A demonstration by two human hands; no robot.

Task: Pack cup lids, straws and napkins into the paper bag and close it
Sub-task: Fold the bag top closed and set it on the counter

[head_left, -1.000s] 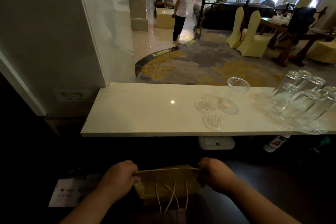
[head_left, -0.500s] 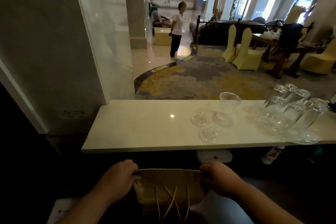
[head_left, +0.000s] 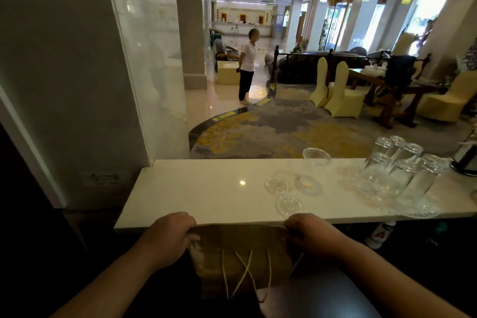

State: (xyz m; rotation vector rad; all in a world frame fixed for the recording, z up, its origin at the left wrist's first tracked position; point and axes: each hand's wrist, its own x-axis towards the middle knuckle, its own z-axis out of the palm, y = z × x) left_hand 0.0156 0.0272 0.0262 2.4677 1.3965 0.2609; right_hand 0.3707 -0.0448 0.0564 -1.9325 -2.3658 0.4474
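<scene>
As I am watching from my station, the left hand [head_left: 170,236] is clutching the top left corner of the paper bag [head_left: 240,253], fingers curled, and the right hand [head_left: 312,233] is pinching the top right corner. The bag is being held just below the white counter [head_left: 201,188] edge. Beyond, two clear lids [head_left: 289,205] are lying beside a plastic cup [head_left: 316,162].

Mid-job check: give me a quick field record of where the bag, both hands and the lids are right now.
bag: brown paper bag, below the near edge of the white stone counter; string handles hang down its front
left hand: grips the bag's top left corner
right hand: grips the bag's top right corner
lids: two clear round plastic lids flat on the counter, not in the bag
cup: clear plastic cup upright beside the lids
straws, napkins: none in view
</scene>
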